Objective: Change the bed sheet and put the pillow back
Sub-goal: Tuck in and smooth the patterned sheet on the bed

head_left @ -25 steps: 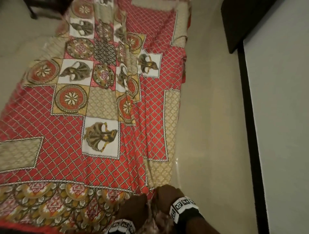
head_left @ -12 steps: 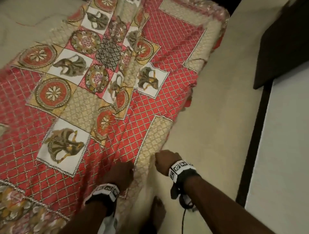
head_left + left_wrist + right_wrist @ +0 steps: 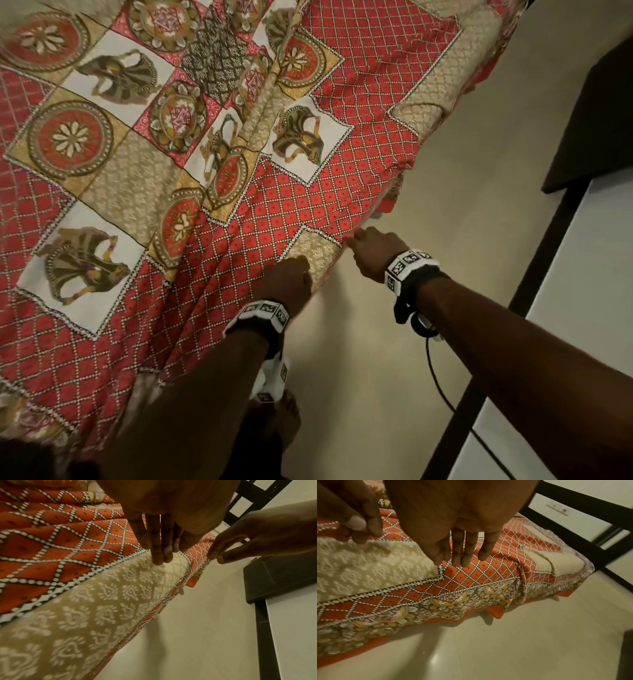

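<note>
both hands moved up along bed edge; left hand [image 3: 289, 279] and right hand [image 3: 371, 251] fingers straight, pressing sheet [image 3: 308, 198] flat; smoothing continues.

The bed sheet [image 3: 308, 192] lay spread over the bed, red with a white dotted lattice, beige patterned panels, round flower medallions and white squares bearing dancer figures. Long creases ran through its middle. Its floral border [image 3: 453, 601] with a plain orange hem hung over the bed's side, wrinkled, just above the pale floor.
</note>
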Available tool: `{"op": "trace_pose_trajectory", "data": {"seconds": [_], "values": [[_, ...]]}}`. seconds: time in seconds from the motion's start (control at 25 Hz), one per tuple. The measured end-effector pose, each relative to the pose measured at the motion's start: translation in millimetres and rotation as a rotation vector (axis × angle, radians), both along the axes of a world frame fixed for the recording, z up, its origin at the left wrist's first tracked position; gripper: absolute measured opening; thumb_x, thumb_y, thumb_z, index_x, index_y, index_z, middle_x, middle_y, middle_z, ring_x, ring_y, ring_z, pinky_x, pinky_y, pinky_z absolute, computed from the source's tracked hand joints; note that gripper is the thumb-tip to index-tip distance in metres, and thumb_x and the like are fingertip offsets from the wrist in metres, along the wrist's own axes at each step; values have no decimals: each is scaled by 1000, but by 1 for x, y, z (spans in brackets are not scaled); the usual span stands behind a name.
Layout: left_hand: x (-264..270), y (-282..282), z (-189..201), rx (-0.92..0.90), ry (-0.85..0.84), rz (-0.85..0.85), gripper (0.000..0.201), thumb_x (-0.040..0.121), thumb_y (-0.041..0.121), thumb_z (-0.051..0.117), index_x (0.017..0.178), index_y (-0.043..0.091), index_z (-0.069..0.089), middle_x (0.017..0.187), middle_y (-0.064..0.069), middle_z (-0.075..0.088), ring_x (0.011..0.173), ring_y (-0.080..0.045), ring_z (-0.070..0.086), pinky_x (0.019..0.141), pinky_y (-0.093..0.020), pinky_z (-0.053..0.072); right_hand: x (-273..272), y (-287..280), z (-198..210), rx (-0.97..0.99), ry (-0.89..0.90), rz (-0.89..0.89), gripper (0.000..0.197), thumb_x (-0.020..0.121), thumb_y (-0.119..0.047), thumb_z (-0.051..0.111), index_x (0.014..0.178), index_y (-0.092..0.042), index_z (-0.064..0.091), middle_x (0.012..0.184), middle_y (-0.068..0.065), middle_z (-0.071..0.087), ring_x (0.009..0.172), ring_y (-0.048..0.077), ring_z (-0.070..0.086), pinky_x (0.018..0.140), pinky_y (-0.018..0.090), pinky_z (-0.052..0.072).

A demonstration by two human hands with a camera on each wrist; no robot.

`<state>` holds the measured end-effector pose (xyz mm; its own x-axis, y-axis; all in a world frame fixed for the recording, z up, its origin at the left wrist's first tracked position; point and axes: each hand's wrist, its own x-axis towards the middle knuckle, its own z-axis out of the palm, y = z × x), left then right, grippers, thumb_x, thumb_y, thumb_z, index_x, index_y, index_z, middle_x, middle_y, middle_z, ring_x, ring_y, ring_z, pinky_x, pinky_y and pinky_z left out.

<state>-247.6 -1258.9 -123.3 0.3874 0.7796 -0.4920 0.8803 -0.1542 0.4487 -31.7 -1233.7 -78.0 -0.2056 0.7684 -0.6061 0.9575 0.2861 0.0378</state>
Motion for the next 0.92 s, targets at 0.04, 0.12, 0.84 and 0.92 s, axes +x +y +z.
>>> {"op": "trace_pose_trajectory", "data": {"seconds": [0.04,0.12,0.84,0.92], "values": [[9,2,-6,10,-22,8,39,103,29,42,135,13,54,134,-7,60,121,-26,56,102,-36,40,8,9,-5,10,-6,40,42,92,-19,55,133,-17,49,129,6,53,114,32,54,75,43,51],[23,5,-12,23,-69,72,39,100,29,47,136,14,53,134,-6,59,123,-25,55,105,-37,41,21,28,-15,29,5,83,44,90,-17,58,133,-17,49,128,7,52,113,33,55,76,45,55],[61,48,-21,-165,16,80,23,95,15,52,114,9,63,117,-11,66,110,-29,61,91,-34,46,27,164,-27,-298,-69,597,19,92,-23,56,103,-12,67,111,9,64,103,34,61,91,39,51],[66,42,-19,-197,2,93,21,94,16,55,112,10,65,114,-11,67,108,-29,62,86,-30,45,29,163,-26,-387,-134,608,21,92,-23,58,105,-9,67,109,10,65,101,32,64,88,35,52]]}}
